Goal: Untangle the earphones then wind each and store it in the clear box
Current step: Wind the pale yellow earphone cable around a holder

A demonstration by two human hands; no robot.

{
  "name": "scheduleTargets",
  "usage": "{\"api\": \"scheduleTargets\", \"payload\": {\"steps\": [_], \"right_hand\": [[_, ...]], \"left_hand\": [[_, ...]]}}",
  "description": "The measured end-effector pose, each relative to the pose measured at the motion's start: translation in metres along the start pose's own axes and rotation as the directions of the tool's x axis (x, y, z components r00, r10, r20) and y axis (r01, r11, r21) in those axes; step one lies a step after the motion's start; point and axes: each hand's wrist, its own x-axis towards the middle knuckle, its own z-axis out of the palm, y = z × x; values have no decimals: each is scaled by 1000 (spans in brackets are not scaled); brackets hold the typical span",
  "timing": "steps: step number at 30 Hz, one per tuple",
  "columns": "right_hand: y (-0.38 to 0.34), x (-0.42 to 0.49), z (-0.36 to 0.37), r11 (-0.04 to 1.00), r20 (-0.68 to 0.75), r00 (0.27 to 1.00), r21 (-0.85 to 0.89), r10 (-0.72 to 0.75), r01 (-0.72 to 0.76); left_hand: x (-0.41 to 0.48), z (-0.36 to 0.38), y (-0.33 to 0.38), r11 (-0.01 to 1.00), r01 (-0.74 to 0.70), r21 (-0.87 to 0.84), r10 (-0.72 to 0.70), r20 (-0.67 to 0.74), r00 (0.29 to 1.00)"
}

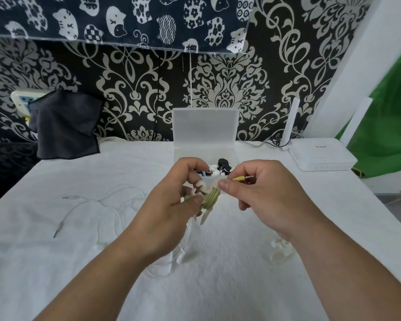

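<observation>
Left hand [169, 200] grips the wound pale-green earphone coil [210, 196]; right hand [262, 188] pinches its yellow-sleeved plug [242, 178] before the clear plastic box [204, 149].

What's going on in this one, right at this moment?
A person's left hand grips a wound yellow-green earphone coil, while the right hand pinches its plug end. The clear box stands open just behind the hands, with some earphones already inside. White earphones lie loose on the cloth.
</observation>
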Motion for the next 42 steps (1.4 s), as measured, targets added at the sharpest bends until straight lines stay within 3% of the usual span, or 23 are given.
{"api": "scheduleTargets", "payload": {"steps": [17, 25, 29, 33, 42], "right_hand": [[-2, -1, 5, 993, -46, 999, 120, -5, 11], [-2, 0, 6, 998, -21, 999, 45, -38, 39], [-5, -1, 5, 997, -21, 1000, 71, -17, 19], [-5, -1, 4, 997, -28, 999, 72, 21, -19], [-5, -1, 3, 999, 12, 1000, 32, 14, -15]], "left_hand": [[-1, 0, 3, 997, -9, 72, 13, -47, 999], [-5, 5, 2, 969, -49, 241, 55, -21, 998], [-7, 9, 7, 893, -101, 440, 110, 6, 994], [-7, 11, 6, 855, -125, 504, 153, -15, 988], [-5, 8, 7, 842, -260, 472, 273, 42, 961]]}}
